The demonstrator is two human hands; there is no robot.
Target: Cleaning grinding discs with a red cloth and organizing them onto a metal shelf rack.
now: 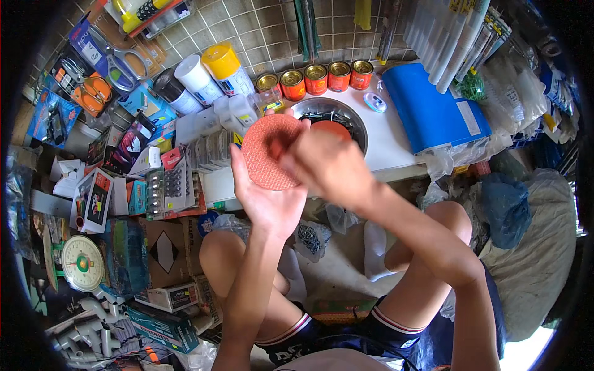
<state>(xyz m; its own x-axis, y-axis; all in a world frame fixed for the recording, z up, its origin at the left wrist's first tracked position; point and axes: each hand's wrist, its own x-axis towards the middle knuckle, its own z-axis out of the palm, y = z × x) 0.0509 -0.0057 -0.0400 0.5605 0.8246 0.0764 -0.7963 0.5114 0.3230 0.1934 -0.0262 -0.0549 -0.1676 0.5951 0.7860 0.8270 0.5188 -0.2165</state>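
Observation:
My left hand [269, 206] is palm up under a round red disc with a textured surface [262, 160], its thumb along the left edge and fingertips showing past the far rim. Over the disc's right side is my right hand [327, 162], blurred, with its fingers bunched. A dark red patch lies by those fingertips; whether it is a shadow or a small held thing is unclear. Just beyond, a steel bowl [363, 139] contains dark nails or screws. Another red round piece [332, 130] shows at the bowl, partly behind my right hand.
On the white tabletop [394, 155] are several small red cans [315, 79], spray cans [227, 69], and a blue folder [431, 111]. Packaged goods [171, 181] crowd the left side, above a dial scale [82, 263]. A plastic bag of screws [312, 239] lies below the table edge.

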